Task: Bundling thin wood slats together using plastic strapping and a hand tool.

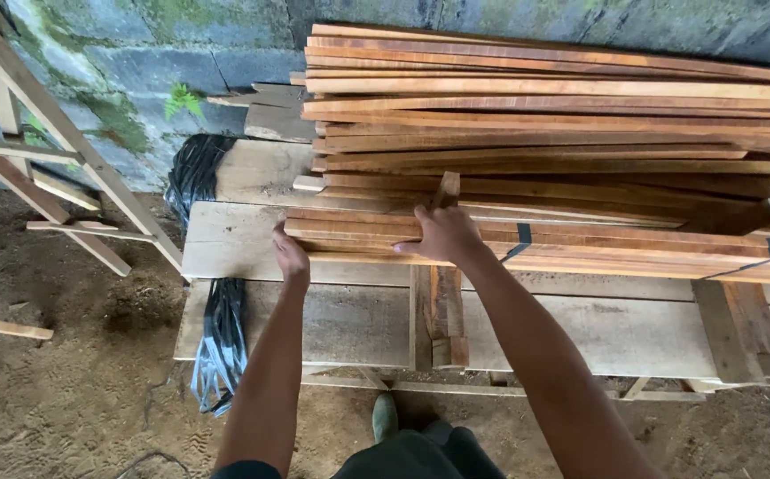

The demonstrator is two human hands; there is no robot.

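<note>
A bundle of thin reddish wooden slats [580,244], bound with dark straps, lies on wide pale planks [225,239]. My left hand [290,255] presses against the bundle's left end with its fingers together. My right hand [442,235] rests flat on top of the bundle, fingers spread over the slats. Behind the bundle rises a taller stack of similar slats [544,106] against the wall. A short upright wood piece [445,189] stands just beyond my right hand.
A wooden frame [57,151] leans at the left against a mossy block wall [136,53]. Black plastic sheeting [216,346] hangs off the planks' left end. The ground is bare dirt [66,390]. A wooden support [438,319] sits under the planks, with my shoes below.
</note>
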